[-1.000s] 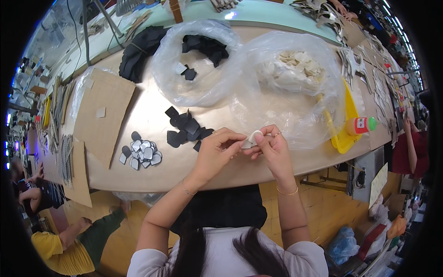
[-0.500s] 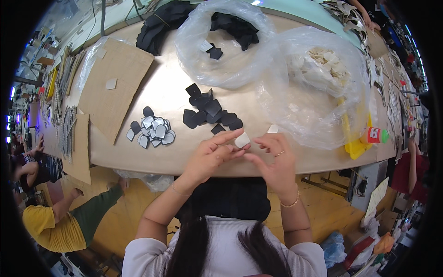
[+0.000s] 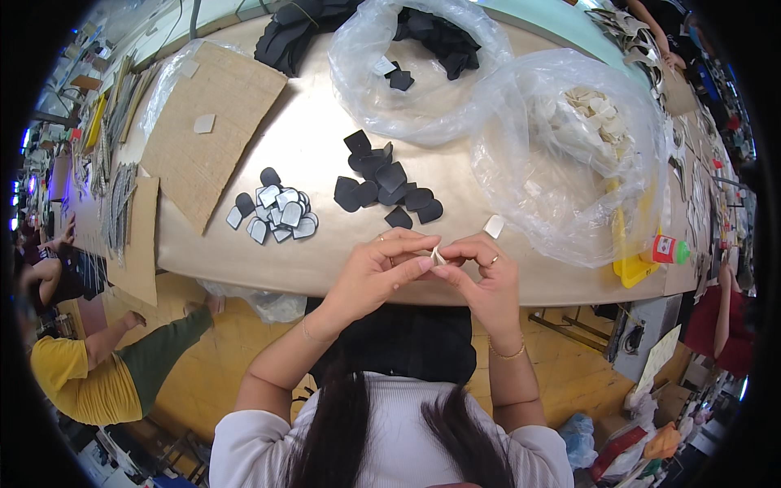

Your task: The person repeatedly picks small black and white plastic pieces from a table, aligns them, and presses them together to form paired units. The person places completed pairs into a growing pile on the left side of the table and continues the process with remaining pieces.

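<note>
At lower centre of the frame we pinch a small white piece (image 3: 438, 257) (pale, thin, mostly hidden) between the fingertips of our left hand (image 3: 382, 272) and right hand (image 3: 482, 278), both closed on it, just below the black pieces (image 3: 386, 180) on the table (image 3: 325, 146).

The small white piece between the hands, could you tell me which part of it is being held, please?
Both hands pinch the small white piece: the left hand and right hand grip its opposite edges with their fingertips.
</note>
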Demonstrator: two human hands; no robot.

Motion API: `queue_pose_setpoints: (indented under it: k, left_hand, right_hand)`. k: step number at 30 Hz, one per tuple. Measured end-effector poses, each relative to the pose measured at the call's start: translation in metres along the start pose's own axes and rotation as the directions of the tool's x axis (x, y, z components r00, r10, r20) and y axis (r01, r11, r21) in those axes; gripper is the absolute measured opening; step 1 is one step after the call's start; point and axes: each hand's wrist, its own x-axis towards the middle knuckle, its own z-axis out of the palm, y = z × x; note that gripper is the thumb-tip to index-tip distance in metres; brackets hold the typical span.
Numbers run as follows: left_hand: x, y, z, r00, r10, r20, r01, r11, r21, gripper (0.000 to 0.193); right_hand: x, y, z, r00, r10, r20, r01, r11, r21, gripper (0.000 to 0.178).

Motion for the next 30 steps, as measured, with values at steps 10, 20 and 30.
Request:
queue_pose_setpoints:
  k: [10,20,30]
  left_hand:
    - [0.008,-0.009,-0.008,0.978,-0.206,-0.046,0.181,0.93,-0.32,0.009]
    - [0.001,-0.022,-0.019,0.972,-0.204,-0.114,0.141,0.902,-0.408,0.009]
    - [-0.01,-0.022,0.0,0.979,0.118,-0.166,-0.133,0.988,-0.082,0.039]
  right_hand:
    - [-0.004,0.01,-0.003,0.977,0.204,-0.067,-0.179,0.946,0.269,0.009]
    - [0.025,0.011,-0.003,0.945,-0.325,-0.017,0.224,0.686,-0.692,0.025]
    - [0.006,0.001,0.025,0.894,-0.447,0.016,0.392,0.765,-0.512,0.027]
